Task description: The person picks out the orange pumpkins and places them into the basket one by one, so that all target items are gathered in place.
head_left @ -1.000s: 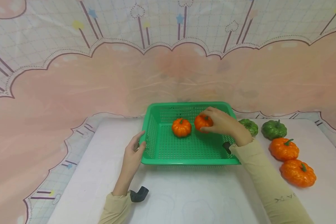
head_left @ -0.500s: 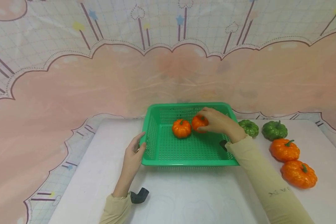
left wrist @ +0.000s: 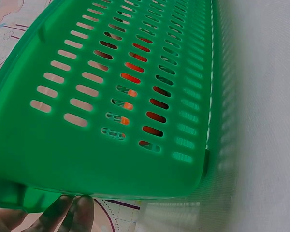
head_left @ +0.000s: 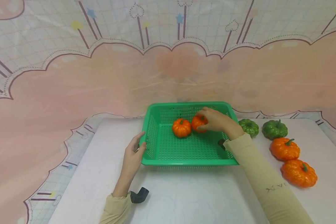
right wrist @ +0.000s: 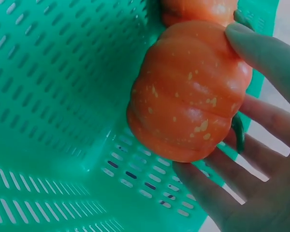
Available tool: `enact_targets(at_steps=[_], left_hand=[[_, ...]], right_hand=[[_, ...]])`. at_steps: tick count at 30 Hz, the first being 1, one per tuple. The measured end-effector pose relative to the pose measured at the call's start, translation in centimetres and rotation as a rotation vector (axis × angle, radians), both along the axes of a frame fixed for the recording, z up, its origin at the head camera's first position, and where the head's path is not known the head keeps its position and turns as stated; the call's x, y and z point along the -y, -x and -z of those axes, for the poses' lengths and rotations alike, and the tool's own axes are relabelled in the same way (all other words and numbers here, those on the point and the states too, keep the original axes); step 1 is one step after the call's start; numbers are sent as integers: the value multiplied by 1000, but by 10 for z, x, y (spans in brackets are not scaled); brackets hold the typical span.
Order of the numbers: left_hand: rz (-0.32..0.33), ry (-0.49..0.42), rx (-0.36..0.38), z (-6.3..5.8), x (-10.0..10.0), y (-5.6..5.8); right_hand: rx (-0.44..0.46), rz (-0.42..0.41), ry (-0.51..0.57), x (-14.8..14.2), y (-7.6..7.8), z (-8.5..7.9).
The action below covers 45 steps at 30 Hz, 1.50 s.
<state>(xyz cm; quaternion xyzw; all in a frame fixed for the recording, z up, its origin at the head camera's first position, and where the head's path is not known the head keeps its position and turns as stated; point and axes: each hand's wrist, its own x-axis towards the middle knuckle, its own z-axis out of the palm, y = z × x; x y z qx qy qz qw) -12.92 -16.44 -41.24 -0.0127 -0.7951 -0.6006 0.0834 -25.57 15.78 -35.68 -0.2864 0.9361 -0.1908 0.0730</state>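
In the head view, my right hand [head_left: 216, 120] holds a small orange pumpkin [head_left: 198, 123] inside the green plastic basket [head_left: 190, 162]. Seen from the right wrist, the thumb lies on one side of this yellow-flecked pumpkin [right wrist: 188, 92] and the fingertips touch the other. A second orange pumpkin [head_left: 181, 128] sits just left of it on the basket floor. My left hand [head_left: 133, 155] touches the basket's left rim, fingers fairly straight. From the left wrist, its fingertips [left wrist: 82, 212] meet the edge of the perforated basket wall [left wrist: 101, 164].
To the right of the basket on the white table [head_left: 190, 196] stand two green pumpkins, one [head_left: 248, 127] close to the rim and one [head_left: 274, 129] beside it. Two orange pumpkins [head_left: 284, 149] lie nearer the front. A patterned curtain [head_left: 168, 77] hangs behind.
My right hand has shifted slightly left with the pumpkin, bringing it close to the other pumpkin in the basket. The left hand stays at the rim.
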Motion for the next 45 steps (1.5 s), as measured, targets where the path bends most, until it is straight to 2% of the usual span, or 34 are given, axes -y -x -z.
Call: enact_targets(at_steps=[25, 32, 45], left_hand=[[-13, 15, 1, -1, -2, -1], [-10, 17, -1, -1, -2, 0], [-1, 6, 0, -1, -1, 0]], right_hand=[[87, -26, -20, 1, 2, 1], [140, 5, -54, 1, 10, 6], [148, 7, -65, 3, 12, 6]])
